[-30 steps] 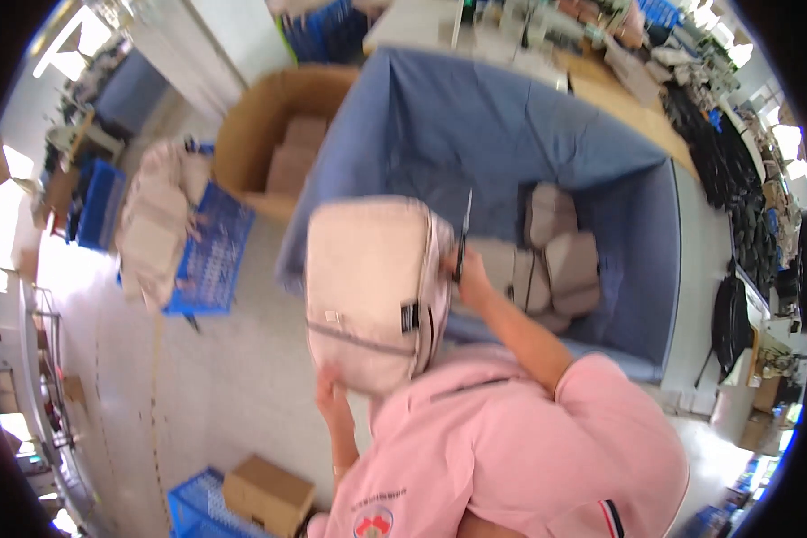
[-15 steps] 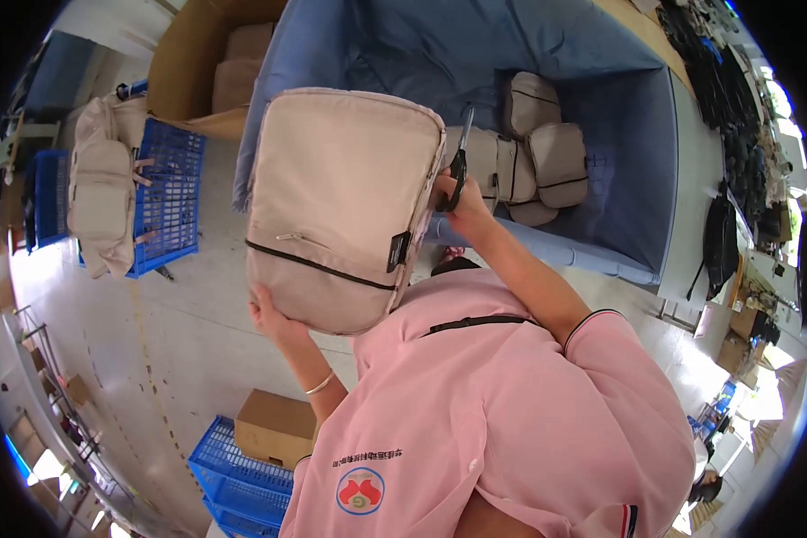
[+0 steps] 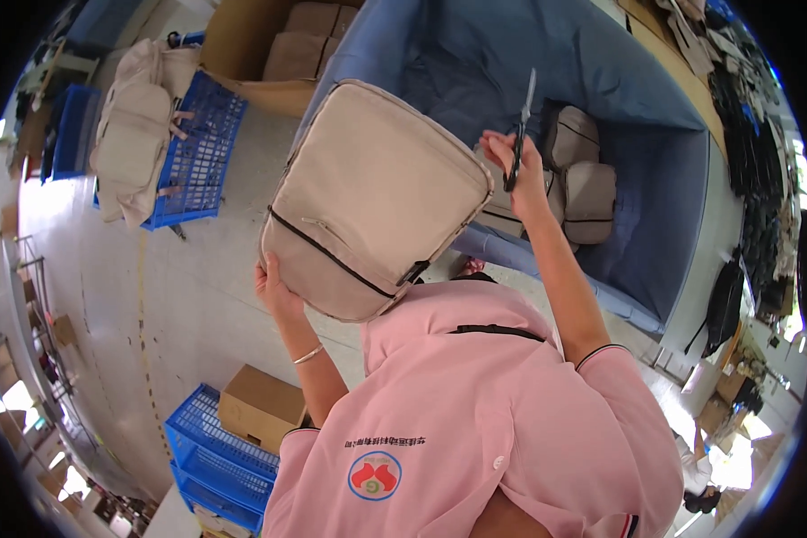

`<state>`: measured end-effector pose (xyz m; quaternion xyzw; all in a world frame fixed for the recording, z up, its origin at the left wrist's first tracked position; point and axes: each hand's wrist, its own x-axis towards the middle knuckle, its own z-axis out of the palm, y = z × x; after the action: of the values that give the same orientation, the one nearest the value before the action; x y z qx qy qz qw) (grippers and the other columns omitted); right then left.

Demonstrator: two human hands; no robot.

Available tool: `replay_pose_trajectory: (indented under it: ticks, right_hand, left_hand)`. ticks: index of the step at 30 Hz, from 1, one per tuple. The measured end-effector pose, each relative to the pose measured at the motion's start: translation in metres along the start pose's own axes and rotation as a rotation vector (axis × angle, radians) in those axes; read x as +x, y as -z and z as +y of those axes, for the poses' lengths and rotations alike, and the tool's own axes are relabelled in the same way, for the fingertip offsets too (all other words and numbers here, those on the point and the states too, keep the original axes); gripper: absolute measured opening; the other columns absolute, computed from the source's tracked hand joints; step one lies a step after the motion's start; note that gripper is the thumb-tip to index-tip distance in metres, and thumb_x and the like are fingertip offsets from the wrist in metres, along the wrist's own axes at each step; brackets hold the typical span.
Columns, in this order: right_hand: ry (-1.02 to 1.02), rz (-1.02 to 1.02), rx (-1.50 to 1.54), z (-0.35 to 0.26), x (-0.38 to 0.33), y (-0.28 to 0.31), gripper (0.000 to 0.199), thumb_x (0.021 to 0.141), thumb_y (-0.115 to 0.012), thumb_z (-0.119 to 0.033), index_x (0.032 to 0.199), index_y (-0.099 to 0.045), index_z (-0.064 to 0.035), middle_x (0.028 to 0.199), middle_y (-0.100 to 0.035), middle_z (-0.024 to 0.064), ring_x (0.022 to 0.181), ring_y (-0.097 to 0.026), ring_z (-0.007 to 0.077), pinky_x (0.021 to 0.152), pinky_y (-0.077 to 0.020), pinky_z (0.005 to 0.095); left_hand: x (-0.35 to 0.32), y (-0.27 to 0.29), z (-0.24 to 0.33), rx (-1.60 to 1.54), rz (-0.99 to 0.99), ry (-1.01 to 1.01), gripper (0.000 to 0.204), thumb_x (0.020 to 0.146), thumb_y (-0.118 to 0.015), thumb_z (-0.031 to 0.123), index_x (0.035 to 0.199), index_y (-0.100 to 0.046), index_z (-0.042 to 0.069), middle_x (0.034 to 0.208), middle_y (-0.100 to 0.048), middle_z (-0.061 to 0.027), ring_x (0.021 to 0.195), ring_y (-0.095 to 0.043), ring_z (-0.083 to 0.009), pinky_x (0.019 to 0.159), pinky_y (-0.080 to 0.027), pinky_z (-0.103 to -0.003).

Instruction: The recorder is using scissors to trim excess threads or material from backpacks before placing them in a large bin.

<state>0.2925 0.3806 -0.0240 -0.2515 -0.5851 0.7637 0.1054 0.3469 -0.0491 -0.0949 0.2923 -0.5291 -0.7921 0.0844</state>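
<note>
Fingers (image 3: 269,273) of your left hand (image 3: 276,291) curl around the lower left edge of the beige backpack (image 3: 377,197), gripping it from behind, while your right hand (image 3: 522,175) is clenched on a pair of small dark scissors (image 3: 520,134), blades pointing up, and steadies the bag's upper right corner. You hold the backpack up in the air in front of your chest, its front panel with the dark zipper facing you, above the floor and the near edge of the blue fabric bin (image 3: 655,152).

It looks soft and light, an empty fabric shell that will sag and fold unless you keep both sides supported; the seamed edges and corners give the firmest hold. Mind the scissor tips so near the cloth.

Inside the bin behind it lie more finished beige bags (image 3: 587,175). To your left, a blue plastic crate (image 3: 197,152) carries a heap of pale bags (image 3: 134,125), and a cardboard box (image 3: 269,45) beyond it holds more. Down by your left elbow sit a small brown carton (image 3: 260,403) and stacked blue crates (image 3: 220,471), near enough to crowd your lowered arm.
</note>
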Motion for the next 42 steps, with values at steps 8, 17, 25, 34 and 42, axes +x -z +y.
replay_pose_trajectory:
  ticks: [8, 17, 25, 34, 42]
  right_hand:
    - [0.018, -0.318, -0.558, -0.030, 0.037, -0.067, 0.024, 0.081, -0.075, -0.014, 0.095, -0.062, -0.0005, 0.092, -0.068, 0.0041, 0.084, -0.060, 0.0097, 0.079, -0.0463, 0.0234]
    - [-0.213, -0.309, -0.096, -0.008, -0.075, 0.010, 0.026, 0.078, -0.074, -0.008, 0.093, -0.054, -0.0044, 0.092, -0.064, 0.0075, 0.080, -0.061, 0.0142, 0.072, -0.0503, 0.0290]
    - [-0.232, -0.250, 0.030, -0.013, -0.116, 0.015, 0.027, 0.088, -0.074, -0.015, 0.098, -0.054, 0.0005, 0.089, -0.066, 0.0100, 0.079, -0.067, 0.0164, 0.071, -0.0557, 0.0303]
    - [0.347, -0.131, -1.118, -0.051, -0.087, 0.058, 0.060, 0.082, -0.073, -0.054, 0.098, -0.056, 0.0017, 0.090, -0.061, 0.0170, 0.076, -0.063, 0.0378, 0.067, -0.0518, 0.0416]
    - [0.447, -0.262, -1.208, -0.071, -0.075, 0.044, 0.060, 0.081, -0.074, -0.052, 0.104, -0.055, -0.0004, 0.095, -0.058, 0.0148, 0.081, -0.062, 0.0360, 0.067, -0.0495, 0.0426]
  left_hand:
    - [0.002, -0.009, 0.005, -0.046, 0.096, 0.150, 0.021, 0.098, -0.063, 0.024, 0.104, -0.065, 0.004, 0.104, -0.069, -0.0061, 0.095, -0.064, -0.0166, 0.083, -0.054, -0.032]
    - [0.079, -0.077, 0.060, 0.254, 0.001, -0.308, 0.024, 0.094, -0.069, 0.023, 0.100, -0.071, 0.001, 0.091, -0.068, -0.0015, 0.087, -0.058, -0.0100, 0.081, -0.045, -0.024]
    - [0.136, -0.180, 0.078, 0.345, -0.217, -0.419, 0.023, 0.092, -0.072, 0.022, 0.103, -0.074, 0.001, 0.095, -0.070, -0.0007, 0.088, -0.059, -0.0087, 0.081, -0.045, -0.023]
    - [0.149, -0.165, 0.067, 0.163, -0.348, -0.298, 0.014, 0.092, -0.072, 0.014, 0.101, -0.073, 0.003, 0.098, -0.071, -0.0001, 0.090, -0.061, -0.0071, 0.081, -0.046, -0.021]
    - [0.152, -0.153, 0.070, 0.087, -0.419, -0.257, 0.017, 0.092, -0.071, 0.012, 0.105, -0.072, 0.001, 0.100, -0.071, -0.0028, 0.092, -0.063, -0.0087, 0.084, -0.047, -0.021]
